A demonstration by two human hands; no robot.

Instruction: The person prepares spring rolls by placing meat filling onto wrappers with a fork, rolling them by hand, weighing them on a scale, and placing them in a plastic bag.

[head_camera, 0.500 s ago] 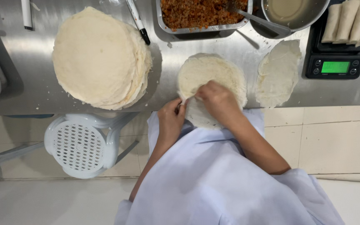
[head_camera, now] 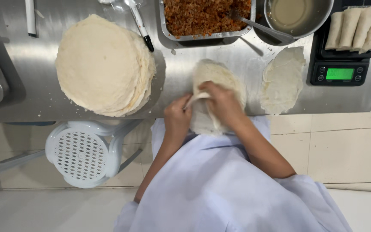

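Steel counter (head_camera: 194,86): both hands (head_camera: 202,109) pinch thin pale round wrapper (head_camera: 215,75), edge lifted w/ fold

Bright, even overhead light falls on a steel worktable (head_camera: 31,99) seen from directly above.

Soft glare streaks the brushed metal, strongest near the left edge and beside the stack of wrappers (head_camera: 104,64), which throws a dim shadow to its right. The scale's green display (head_camera: 339,74) glows sharply. Both hands, the left hand (head_camera: 177,115) and right hand (head_camera: 222,103), show slight motion blur. Focus is otherwise crisp, with mild wide-angle bending along the table edge and floor tiles.
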